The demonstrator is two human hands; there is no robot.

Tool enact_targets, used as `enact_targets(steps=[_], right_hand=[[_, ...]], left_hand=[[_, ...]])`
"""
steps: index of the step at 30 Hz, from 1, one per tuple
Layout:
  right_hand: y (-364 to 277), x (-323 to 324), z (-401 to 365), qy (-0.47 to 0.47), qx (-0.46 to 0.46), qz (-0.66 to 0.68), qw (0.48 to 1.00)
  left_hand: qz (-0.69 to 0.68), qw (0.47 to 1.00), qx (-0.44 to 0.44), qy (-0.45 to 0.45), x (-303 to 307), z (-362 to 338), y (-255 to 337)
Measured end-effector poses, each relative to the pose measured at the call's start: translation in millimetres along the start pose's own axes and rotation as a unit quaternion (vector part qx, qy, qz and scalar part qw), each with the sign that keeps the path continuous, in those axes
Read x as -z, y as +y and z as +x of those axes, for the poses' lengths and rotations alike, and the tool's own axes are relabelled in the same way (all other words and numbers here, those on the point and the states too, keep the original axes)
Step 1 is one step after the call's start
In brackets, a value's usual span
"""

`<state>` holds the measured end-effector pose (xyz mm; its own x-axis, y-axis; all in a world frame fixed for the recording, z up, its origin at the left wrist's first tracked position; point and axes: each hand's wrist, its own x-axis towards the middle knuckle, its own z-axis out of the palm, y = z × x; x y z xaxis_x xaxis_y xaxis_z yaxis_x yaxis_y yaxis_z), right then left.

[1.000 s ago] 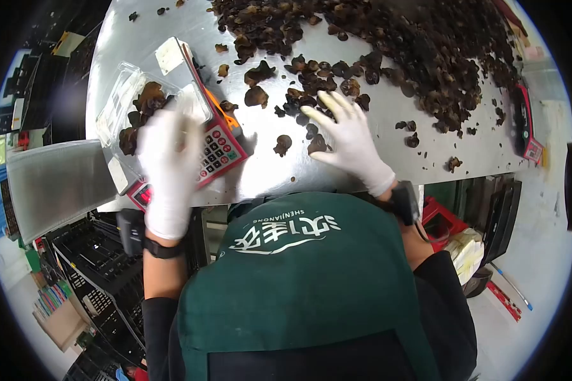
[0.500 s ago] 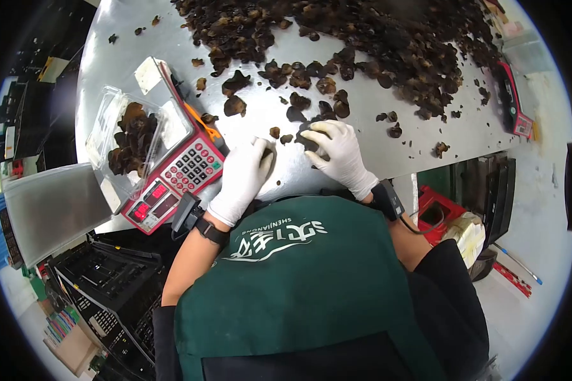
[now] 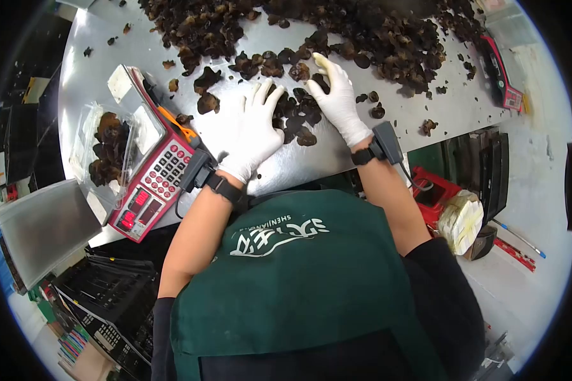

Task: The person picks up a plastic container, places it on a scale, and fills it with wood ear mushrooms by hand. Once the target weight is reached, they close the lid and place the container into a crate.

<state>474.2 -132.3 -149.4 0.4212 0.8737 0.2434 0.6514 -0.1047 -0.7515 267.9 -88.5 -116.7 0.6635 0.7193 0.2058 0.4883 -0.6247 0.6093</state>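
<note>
Several dark brown wood ear mushrooms lie loosely together on the metal table between my two white-gloved hands. My left hand is on their left side, palm down, its fingers stretched out and spread; the fingertips reach the edge of the pieces. On their right, my right hand has its thumb and forefinger apart, bordering a dark piece beside the thumb. Neither hand visibly grips anything. Left of my left hand, a clear plastic box with wood ears in it rests on a red weighing scale.
A large heap of wood ears covers the back of the metal table. Orange scissors lie by the scale. A second red scale stands at the right edge. Black crates are below on the left.
Both hands have moved forward and their fingers have opened out. The mushroom piece under my right hand is released, and the loose pieces now sit gathered between the hands.
</note>
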Motion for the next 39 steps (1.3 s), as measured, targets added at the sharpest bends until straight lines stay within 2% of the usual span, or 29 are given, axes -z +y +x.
enact_targets(steps=[1,2,4,5,10,12,15,20,22,24,25,26,28,30,31,33,34,35,37,38,39], right_hand=[[-3,0,-7,0.006,-0.039,0.074,0.996],[-6,1,-17,-0.001,-0.020,0.071,0.997],[-15,8,-42,-0.005,0.014,0.067,0.998],[-20,10,-52,0.001,0.073,0.046,0.996],[-40,8,-58,-0.132,0.163,-0.080,0.975],[-49,1,-49,-0.163,0.197,-0.126,0.958],[-39,-19,-49,-0.149,0.204,-0.136,0.958],[-49,-25,-49,-0.089,0.237,-0.096,0.963],[-43,-33,-40,-0.098,0.229,-0.070,0.966],[-46,-40,-27,-0.082,0.254,-0.029,0.963],[-57,-38,-24,-0.111,0.229,-0.009,0.967],[-58,-43,-21,-0.096,0.244,0.001,0.965],[-90,-39,-17,-0.121,0.210,0.045,0.969],[-127,-37,0,-0.128,0.229,0.090,0.961],[-151,-38,10,-0.133,0.250,0.106,0.953],[-196,-49,28,-0.138,0.295,0.147,0.934],[-222,-59,36,-0.132,0.333,0.183,0.915],[-244,-68,43,-0.163,0.337,0.149,0.915],[-278,-105,49,-0.128,0.401,0.164,0.892],[-293,-120,52,-0.143,0.409,0.171,0.885],[-308,-130,51,-0.198,0.404,0.119,0.885]], left_hand=[[0.006,1.000,0.006,-0.010,-2,-2,-3],[-0.027,0.999,-0.016,0.006,-2,-5,-9],[-0.064,0.998,-0.003,-0.005,6,-22,-7],[-0.081,0.997,-0.001,-0.009,12,-29,-4],[-0.024,0.999,0.041,-0.021,25,-50,4],[-0.004,1.000,0.023,0.018,12,-52,-4],[0.021,0.998,-0.004,0.062,13,-48,-5],[0.057,0.990,-0.037,0.123,-7,-48,-19],[0.078,0.987,-0.033,0.134,-4,-43,-20],[0.086,0.985,-0.019,0.147,-8,-40,-22],[0.093,0.983,-0.008,0.156,-11,-42,-23],[0.100,0.980,0.007,0.169,-13,-42,-22],[0.128,0.966,0.053,0.220,-11,-42,-17],[0.168,0.928,0.123,0.308,16,-40,-8],[-0.022,0.967,0.103,0.233,60,-38,-2],[-0.110,0.948,0.079,0.289,120,-40,2],[-0.051,0.949,0.090,0.299,151,-44,4],[0.007,0.946,0.099,0.308,178,-49,4],[0.059,0.921,0.149,0.355,212,-61,-3],[0.042,0.910,0.163,0.378,220,-67,-15],[0.026,0.899,0.177,0.401,225,-74,-30]])
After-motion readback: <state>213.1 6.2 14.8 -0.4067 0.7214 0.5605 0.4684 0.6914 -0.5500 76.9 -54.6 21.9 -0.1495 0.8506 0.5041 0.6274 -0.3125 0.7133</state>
